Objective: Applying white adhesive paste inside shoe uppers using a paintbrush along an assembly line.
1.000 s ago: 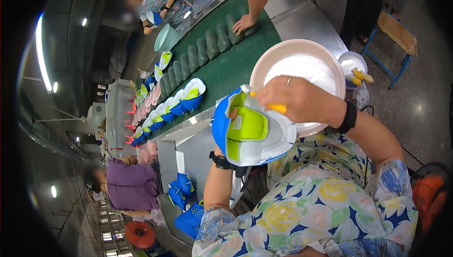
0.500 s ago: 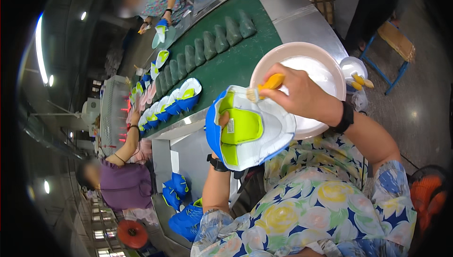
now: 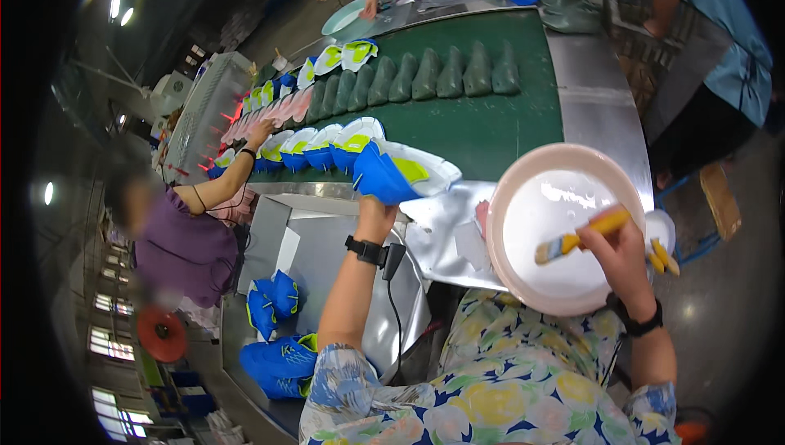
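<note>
My left hand (image 3: 378, 210) is closed around the heel end of a blue shoe upper (image 3: 384, 175) with a white and lime-green lining. It holds the upper at the near edge of the green conveyor belt (image 3: 491, 130), beside the last of a row of similar uppers (image 3: 323, 149); whether it rests on the belt, I cannot tell. In my right hand (image 3: 621, 261) is a paintbrush (image 3: 564, 243) with a yellow handle. Its bristles hang over white liquid (image 3: 527, 212) in a pale pink basin (image 3: 564, 306).
Dark green shoe lasts (image 3: 429, 77) and pink ones (image 3: 282, 110) line the belt. More uppers (image 3: 278, 367) lie at lower left. A small pot (image 3: 661, 228) with brushes stands right of the basin. A purple-clad co-worker (image 3: 184, 241) reaches onto the belt; others work behind and at right.
My left hand has carried the upper away from my body to the belt's edge. My right hand has drawn the brush off the upper's lining and over the basin. The view has turned.
</note>
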### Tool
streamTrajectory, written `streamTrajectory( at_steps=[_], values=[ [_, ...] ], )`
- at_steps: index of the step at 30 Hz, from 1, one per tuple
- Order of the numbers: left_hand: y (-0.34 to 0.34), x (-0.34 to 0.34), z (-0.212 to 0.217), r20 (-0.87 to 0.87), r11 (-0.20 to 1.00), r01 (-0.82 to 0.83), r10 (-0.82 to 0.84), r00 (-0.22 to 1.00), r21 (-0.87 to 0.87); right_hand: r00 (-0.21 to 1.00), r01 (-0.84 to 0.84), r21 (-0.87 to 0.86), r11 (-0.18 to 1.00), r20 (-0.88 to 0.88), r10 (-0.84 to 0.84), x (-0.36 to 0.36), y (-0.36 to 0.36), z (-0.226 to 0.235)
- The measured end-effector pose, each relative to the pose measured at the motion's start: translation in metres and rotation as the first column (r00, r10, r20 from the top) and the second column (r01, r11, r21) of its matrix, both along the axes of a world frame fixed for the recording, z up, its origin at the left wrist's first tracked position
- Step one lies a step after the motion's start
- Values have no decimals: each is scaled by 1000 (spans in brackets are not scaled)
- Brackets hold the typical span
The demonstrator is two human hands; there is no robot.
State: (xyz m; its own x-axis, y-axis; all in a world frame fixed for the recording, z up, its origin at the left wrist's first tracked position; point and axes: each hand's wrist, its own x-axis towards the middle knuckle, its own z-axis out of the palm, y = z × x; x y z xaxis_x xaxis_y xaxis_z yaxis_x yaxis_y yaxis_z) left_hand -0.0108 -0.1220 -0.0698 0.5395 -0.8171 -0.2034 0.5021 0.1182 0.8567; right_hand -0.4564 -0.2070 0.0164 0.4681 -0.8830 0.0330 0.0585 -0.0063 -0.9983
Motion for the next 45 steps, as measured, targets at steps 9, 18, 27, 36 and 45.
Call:
streamTrajectory(
  at_steps=[9,18,27,36,45],
  values=[
    [-139,108,-89,874,867,-463,361,326,-185,979,165,163,973,-146,-142,-24,0,-11],
    [-87,127,-63,715,633,-371,-686,138,679,943,146,27,989,-307,-131,-29,-8,-19],
    [227,219,29,889,261,-949,-455,39,175,955,-89,-120,989,-294,50,-20,-21,-10],
    [495,158,-30,942,318,-891,-202,269,323,981,-97,85,992,-158,109,-5,32,19],
    [259,37,48,986,802,-574,-111,128,165,979,-156,78,985,-121,165,5,51,11]
  ],
)
